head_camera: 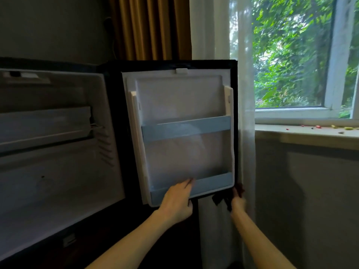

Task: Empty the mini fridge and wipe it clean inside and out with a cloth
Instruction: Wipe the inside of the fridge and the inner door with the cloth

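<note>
Our right grip (238,200) is closed round a dark cloth (223,199), bunched against the lower right corner of the open door (184,98). How firmly the cloth is pinched we cannot tell, as the fingers are partly hidden behind the door's edge. Our left grip (177,199) clasps the door's bottom edge, with the fingers laid up over the lower rail (209,184) and the thumb tucked beneath, so it looks to be steadying the door. The fingertips are blurred.

Above them the upper rail (186,127) crosses the white liner, and both door shelves look bare. To the left the mini fridge (58,181) stands open and looks emptied, with a small dark speck (42,177) on its back wall.

We judge the wiping has reached the door's rim, and the risks sit close by:

- The sheer curtain (245,94) hangs just beside the right grip — a sweep round the corner could snag it or smear it.
- A hard push on the free edge could swing the door away if the left grip slackens.
- Pressure on the lower rail might pop it from its clips.
- The speck inside may be missed while we attend to the door.
</note>
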The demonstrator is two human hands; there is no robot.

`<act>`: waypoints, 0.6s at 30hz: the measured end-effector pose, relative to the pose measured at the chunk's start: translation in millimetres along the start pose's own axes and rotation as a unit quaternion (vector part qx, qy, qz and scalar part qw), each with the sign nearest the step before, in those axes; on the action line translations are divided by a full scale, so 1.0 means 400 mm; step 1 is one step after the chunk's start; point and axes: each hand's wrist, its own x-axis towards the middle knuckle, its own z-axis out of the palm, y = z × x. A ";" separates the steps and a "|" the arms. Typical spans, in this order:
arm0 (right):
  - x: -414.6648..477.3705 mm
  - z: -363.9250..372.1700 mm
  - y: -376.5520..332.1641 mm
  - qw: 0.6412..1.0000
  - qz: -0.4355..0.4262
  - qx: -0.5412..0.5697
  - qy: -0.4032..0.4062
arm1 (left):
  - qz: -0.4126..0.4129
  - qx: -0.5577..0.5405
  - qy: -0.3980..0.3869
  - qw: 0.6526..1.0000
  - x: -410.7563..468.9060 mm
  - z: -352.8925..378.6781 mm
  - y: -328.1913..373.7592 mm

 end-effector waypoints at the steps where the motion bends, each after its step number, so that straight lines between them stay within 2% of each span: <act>1: -0.001 0.009 0.004 1.000 0.006 0.028 -0.004 | 0.017 0.019 0.007 1.000 -0.026 0.004 -0.022; 4: -0.034 0.035 0.034 0.996 0.050 0.068 -0.023 | 0.076 0.098 0.035 0.992 -0.098 0.023 -0.086; 7: -0.131 0.086 0.084 0.989 0.091 0.096 -0.067 | 0.086 0.145 0.028 0.985 -0.142 0.036 -0.111; 13: -0.335 0.219 0.199 0.954 0.210 0.122 -0.176 | 0.070 0.068 0.022 0.995 -0.226 0.029 -0.156; 16: -0.402 0.253 0.222 0.932 0.269 0.141 -0.198 | 0.088 0.005 0.014 0.996 -0.293 0.016 -0.192; 18: -0.438 0.272 0.243 0.926 0.288 0.142 -0.198 | 0.067 -0.028 -0.001 0.997 -0.331 0.012 -0.206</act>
